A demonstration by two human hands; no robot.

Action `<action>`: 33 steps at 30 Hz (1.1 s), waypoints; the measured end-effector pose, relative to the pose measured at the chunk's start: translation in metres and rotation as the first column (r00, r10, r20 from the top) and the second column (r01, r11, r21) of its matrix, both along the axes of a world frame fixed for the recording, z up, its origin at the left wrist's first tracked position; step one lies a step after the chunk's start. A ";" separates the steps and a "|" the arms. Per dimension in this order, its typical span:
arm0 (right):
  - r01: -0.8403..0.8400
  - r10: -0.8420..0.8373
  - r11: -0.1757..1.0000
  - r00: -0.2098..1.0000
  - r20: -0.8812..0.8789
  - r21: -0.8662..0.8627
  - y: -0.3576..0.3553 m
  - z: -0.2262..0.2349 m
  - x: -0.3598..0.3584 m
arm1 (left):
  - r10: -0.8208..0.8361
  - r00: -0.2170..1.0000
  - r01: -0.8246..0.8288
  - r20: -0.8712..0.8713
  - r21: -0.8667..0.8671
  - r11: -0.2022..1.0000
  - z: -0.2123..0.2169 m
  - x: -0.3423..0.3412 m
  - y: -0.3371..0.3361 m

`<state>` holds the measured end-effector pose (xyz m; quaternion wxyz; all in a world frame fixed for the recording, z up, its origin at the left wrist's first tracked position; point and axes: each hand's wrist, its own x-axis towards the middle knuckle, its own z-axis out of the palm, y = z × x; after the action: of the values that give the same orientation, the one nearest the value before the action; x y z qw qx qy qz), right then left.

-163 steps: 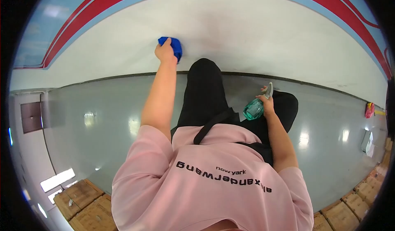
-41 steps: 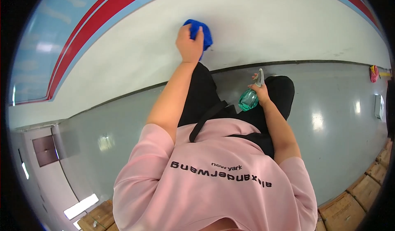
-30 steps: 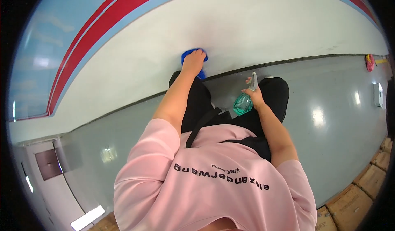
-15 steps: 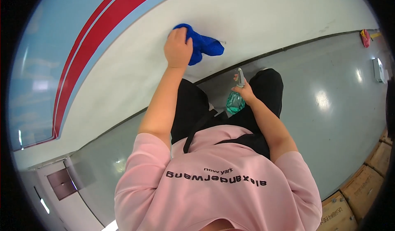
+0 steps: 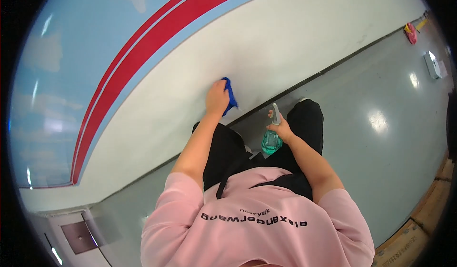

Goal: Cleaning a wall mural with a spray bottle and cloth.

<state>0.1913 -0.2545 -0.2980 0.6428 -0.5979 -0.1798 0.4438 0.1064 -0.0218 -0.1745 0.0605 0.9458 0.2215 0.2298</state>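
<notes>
My left hand (image 5: 217, 97) is closed on a blue cloth (image 5: 230, 97) and presses it to the white lower part of the wall (image 5: 266, 43). Part of the cloth hangs out past my fingers, and the rest is hidden behind the hand. Between my knees, my right hand (image 5: 284, 130) grips a spray bottle (image 5: 272, 142) by its neck. The bottle is clear with green liquid inside and has a grey-white trigger head pointing up toward the wall.
Above the white band, the wall is light blue with a red stripe (image 5: 157, 34). A dark strip runs along its foot, by the grey floor (image 5: 362, 138). At the far right lie a red and yellow bag (image 5: 411, 34) and a white box (image 5: 432, 65). Wooden crates (image 5: 402, 245) stand lower right.
My left hand has drawn the cloth down the wall, closer to my knees, and less cloth shows now. The view has shifted a little. My right hand keeps its hold on the bottle.
</notes>
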 end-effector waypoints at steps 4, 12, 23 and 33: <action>-0.012 0.011 1.000 0.999 -0.042 -0.024 0.002 -0.003 0.003 | 0.192 0.868 -0.173 0.458 -0.083 0.981 0.099 0.011 -0.016; -0.078 0.078 0.997 0.997 0.022 -0.019 0.005 -0.007 0.011 | -0.145 0.919 -0.031 0.368 0.432 0.901 0.124 0.049 -0.016; -0.041 0.042 0.999 0.999 0.021 -0.024 -0.003 0.009 0.002 | -0.247 0.964 0.261 -0.095 0.187 0.947 0.020 0.047 -0.016; -0.098 0.098 0.995 0.995 0.010 -0.016 0.002 -0.004 0.010 | -0.096 0.949 -0.037 0.301 0.406 0.913 0.122 0.060 -0.034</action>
<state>0.2009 -0.2520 -0.3015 0.6144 -0.5959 -0.2089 0.4730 0.1661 -0.0557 -0.0526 -0.0995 0.8919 0.1418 0.4177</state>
